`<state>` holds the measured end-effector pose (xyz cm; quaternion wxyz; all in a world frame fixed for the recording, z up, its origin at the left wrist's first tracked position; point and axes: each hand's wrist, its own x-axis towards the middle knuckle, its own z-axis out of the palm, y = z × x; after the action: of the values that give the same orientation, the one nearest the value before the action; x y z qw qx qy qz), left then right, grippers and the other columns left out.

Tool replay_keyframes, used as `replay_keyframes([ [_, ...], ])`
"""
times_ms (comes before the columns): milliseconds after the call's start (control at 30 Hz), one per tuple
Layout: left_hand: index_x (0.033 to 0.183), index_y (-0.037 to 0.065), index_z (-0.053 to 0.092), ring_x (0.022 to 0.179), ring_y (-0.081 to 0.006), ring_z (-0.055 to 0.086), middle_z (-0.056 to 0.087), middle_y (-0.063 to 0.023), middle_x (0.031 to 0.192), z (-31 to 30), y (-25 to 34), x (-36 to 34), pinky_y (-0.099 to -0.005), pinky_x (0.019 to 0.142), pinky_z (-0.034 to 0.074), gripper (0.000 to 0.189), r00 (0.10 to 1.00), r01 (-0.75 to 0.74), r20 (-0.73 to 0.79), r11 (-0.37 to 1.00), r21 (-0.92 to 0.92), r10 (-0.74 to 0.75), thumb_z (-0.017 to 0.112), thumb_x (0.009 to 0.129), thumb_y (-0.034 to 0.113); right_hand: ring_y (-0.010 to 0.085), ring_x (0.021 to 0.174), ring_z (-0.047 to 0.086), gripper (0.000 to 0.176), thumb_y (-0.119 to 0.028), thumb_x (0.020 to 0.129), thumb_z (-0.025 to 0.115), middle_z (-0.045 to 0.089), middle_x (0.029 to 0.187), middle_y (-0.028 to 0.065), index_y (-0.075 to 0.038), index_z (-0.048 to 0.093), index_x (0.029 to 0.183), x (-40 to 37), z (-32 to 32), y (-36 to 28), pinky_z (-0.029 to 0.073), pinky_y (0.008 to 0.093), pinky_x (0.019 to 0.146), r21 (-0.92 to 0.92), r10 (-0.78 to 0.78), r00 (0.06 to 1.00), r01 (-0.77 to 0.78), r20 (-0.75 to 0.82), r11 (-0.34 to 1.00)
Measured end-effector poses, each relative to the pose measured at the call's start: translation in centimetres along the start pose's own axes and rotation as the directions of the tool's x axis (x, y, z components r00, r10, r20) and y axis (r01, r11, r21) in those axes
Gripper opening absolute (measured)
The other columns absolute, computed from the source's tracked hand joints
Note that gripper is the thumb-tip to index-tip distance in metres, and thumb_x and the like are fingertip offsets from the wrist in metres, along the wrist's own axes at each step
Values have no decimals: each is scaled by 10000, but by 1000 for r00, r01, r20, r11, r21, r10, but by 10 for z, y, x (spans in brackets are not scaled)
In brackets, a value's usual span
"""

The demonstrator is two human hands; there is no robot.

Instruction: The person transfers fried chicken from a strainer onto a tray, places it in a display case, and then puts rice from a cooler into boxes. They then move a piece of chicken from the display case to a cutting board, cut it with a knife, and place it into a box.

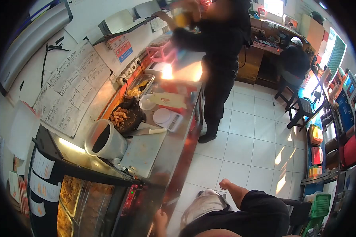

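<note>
Bottom centre: left hand (160,221) by counter (159,191), right hand (225,183) above; grasp indistinct, can't tell. Mid-frame knife (157,130) loose on board (144,152); a bump could slide it.

We count two bare hands (160,218) of our own, one big white plastic tub (114,145), one round black pan (135,114), one white-handled knife (157,130), one grey-green cutting board (144,154) and one white scale (164,117). We see at least two black stools (301,107), two people (225,49) in dark clothes and one black glass food case (118,181).
</note>
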<state>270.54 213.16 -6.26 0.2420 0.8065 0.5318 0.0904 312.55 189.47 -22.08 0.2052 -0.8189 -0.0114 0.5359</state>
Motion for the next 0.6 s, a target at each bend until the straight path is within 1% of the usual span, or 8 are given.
replay_keyframes([
  [100, 1113, -11, 660, 920, -338, 684, 710, -196, 942, -43, 42, 8, -377, 864, 523, 353, 941, 163, 306, 986, -42, -142, 582, 843, 202, 215, 700, 711, 219, -205, 813, 561, 720, 843, 86, -37, 701, 792, -13, -7, 22, 571, 356, 576, 63, 41, 999, -43, 32, 997],
  [233, 1026, -20, 692, 927, -349, 679, 698, -221, 953, -52, 51, 17, -389, 834, 524, 312, 958, 146, 265, 984, -105, -114, 585, 851, 215, 208, 689, 705, 224, -192, 833, 544, 718, 829, 76, -34, 699, 796, -17, -3, 17, 568, 353, 563, 117, 38, 999, -40, 14, 992],
  [367, 953, -34, 708, 919, -356, 679, 681, -245, 936, -51, 37, 28, -392, 804, 523, 287, 954, 88, 294, 993, -79, -61, 591, 861, 211, 223, 680, 701, 257, -176, 863, 513, 720, 864, 130, -49, 708, 972, -11, 3, -14, 573, 353, 583, -140, -109, 994, 111, 22, 984],
  [467, 1033, -38, 685, 961, -348, 672, 677, -244, 1000, -38, 24, 38, -385, 834, 518, 294, 918, 73, 395, 995, -71, -39, 598, 870, 190, 225, 664, 698, 254, -191, 886, 519, 715, 835, 137, -68, 709, 1001, -9, 12, -46, 575, 346, 606, -397, -332, 941, 330, 65, 856],
  [500, 1081, -38, 673, 984, -342, 669, 677, -240, 1036, -32, 20, 42, -382, 851, 515, 309, 896, 62, 444, 996, -62, -28, 601, 873, 179, 252, 676, 690, 199, -237, 853, 584, 706, 778, 108, -96, 713, 907, 18, 22, -38, 560, 362, 623, -445, -503, 859, 488, 94, 751],
  [533, 1157, -31, 632, 1039, -331, 651, 657, -231, 1113, -26, 32, 42, -385, 891, 503, 337, 914, 77, 406, 972, -224, 21, 595, 879, 156, 280, 688, 683, 173, -283, 820, 649, 697, 720, 79, -125, 718, 813, 62, 42, -27, 545, 378, 640, -483, -650, 749, 619, 127, 619],
  [567, 1233, -24, 590, 1093, -320, 633, 637, -222, 1190, -17, 53, 42, -387, 932, 490, 381, 929, 85, 365, 921, -379, 64, 589, 886, 133, 256, 719, 688, 176, -296, 823, 655, 703, 750, 70, -134, 718, 850, 116, 68, -18, 552, 374, 654, -318, -692, 717, 678, 86, 663],
  [600, 1295, -23, 526, 1118, -295, 624, 609, -213, 1243, -15, 72, 50, -358, 938, 487, 429, 888, -18, 420, 926, -377, 188, 591, 895, 118, 270, 781, 680, 219, -312, 856, 621, 688, 836, 97, -108, 683, 907, 62, 58, -45, 546, 394, 698, -6, -562, 826, 563, 50, 827],
])
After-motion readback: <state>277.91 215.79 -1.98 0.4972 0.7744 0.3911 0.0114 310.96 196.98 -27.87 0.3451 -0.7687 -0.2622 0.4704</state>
